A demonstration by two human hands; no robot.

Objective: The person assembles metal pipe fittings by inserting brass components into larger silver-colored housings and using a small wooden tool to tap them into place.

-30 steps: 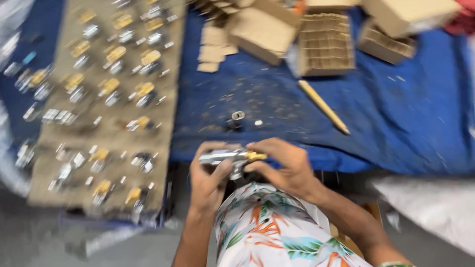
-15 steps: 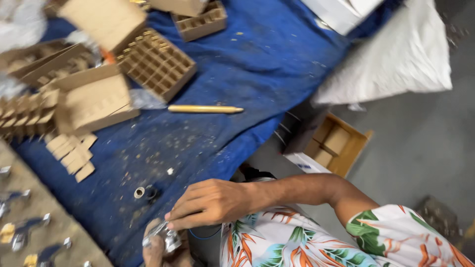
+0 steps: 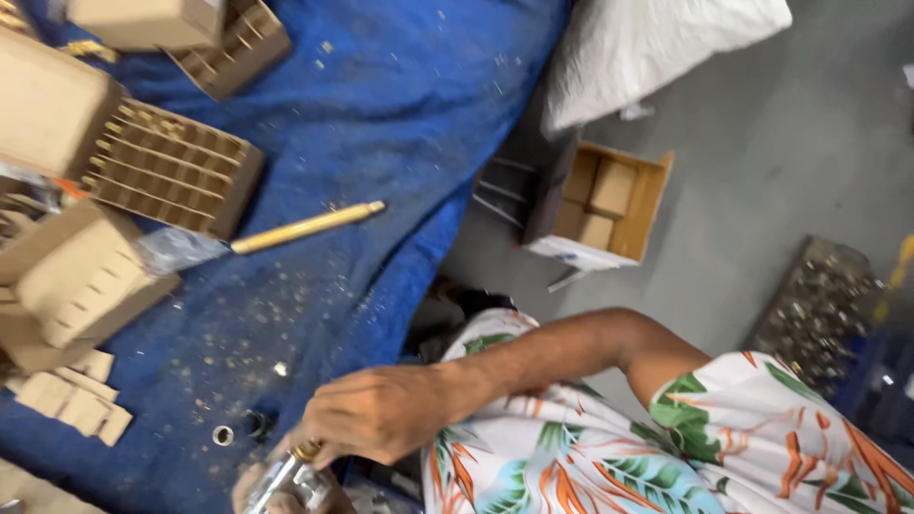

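My right hand (image 3: pixel 376 414) is closed around the brass end of a shiny metal valve fitting (image 3: pixel 290 474) at the bottom edge of the view. My left hand (image 3: pixel 249 485) is mostly cut off by the frame and holds the lower part of the same fitting. Both hands hover at the near edge of a blue cloth (image 3: pixel 381 105) that covers the work surface. Two small metal rings (image 3: pixel 223 435) lie on the cloth just left of my hands.
A long brass rod (image 3: pixel 305 227) lies on the cloth. Cardboard divider trays (image 3: pixel 167 167) and folded cardboard boxes (image 3: pixel 76 276) sit at the left. An open carton (image 3: pixel 609 205) stands on the grey floor, below a white sack (image 3: pixel 657 43). A crate of metal parts (image 3: pixel 824 309) is at right.
The view has swung right and tilted, leaving the tray of fittings out of sight and bringing the floor in. My hands still hold the fitting, now at the bottom edge.
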